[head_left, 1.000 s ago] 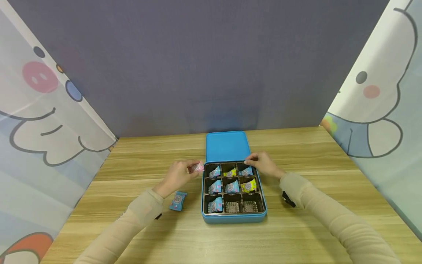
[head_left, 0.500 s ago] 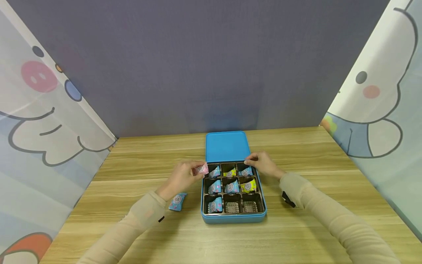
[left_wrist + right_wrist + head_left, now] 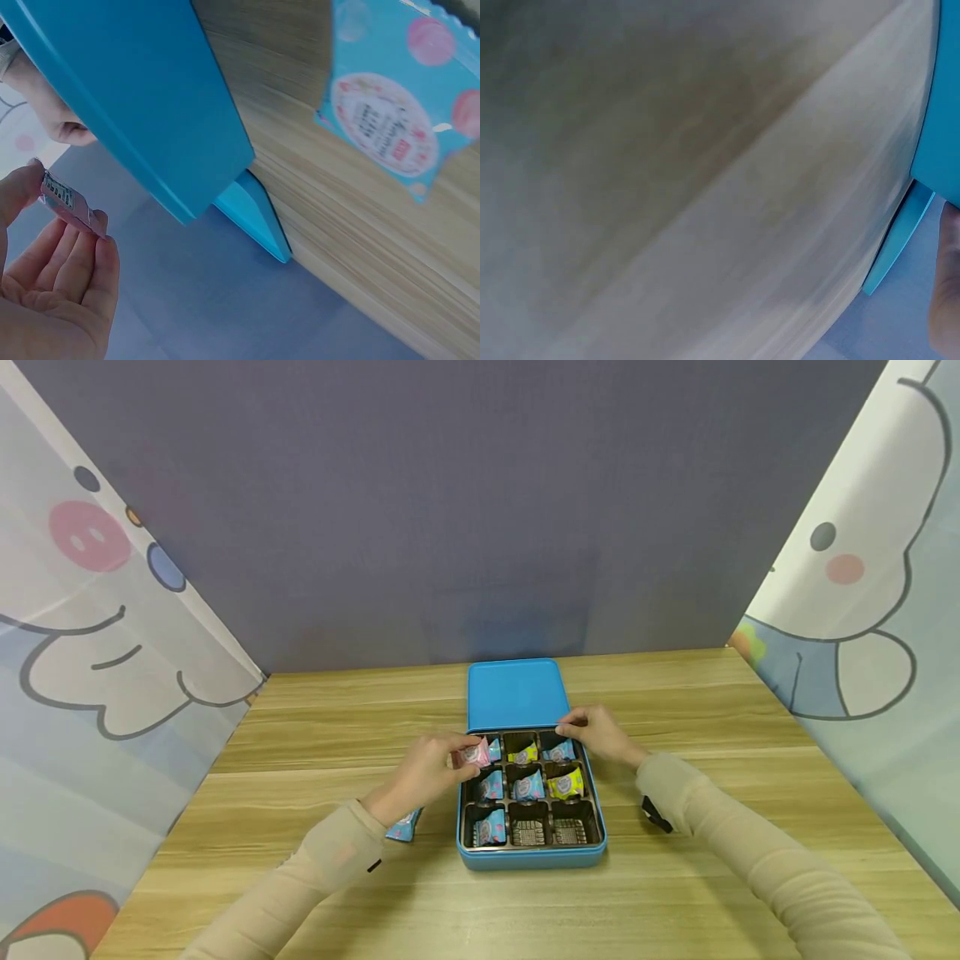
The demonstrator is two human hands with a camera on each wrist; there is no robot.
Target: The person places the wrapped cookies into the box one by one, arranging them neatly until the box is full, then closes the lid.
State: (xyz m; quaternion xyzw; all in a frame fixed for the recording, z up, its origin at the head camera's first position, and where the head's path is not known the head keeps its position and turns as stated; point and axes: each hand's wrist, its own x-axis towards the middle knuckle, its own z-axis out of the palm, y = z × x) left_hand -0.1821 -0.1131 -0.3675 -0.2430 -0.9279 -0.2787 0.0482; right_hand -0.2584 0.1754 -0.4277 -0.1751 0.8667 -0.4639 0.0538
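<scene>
Currently, left hand: pinching pink candy by opposite ends.
Right hand: touching blue box; grip unclear.
Handling: probably proving light, slippery; ends suiting a pinch.

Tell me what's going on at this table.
A person is handling wrapped packets at an open blue box. Their left hand pinches a pink packet over the box's left side, while the right hand rests at its far right corner. The lid is open at the far side. Of nine compartments, five hold blue packets and two hold yellow packets. Another blue packet lies on the table, partly hidden by the left arm.
</scene>
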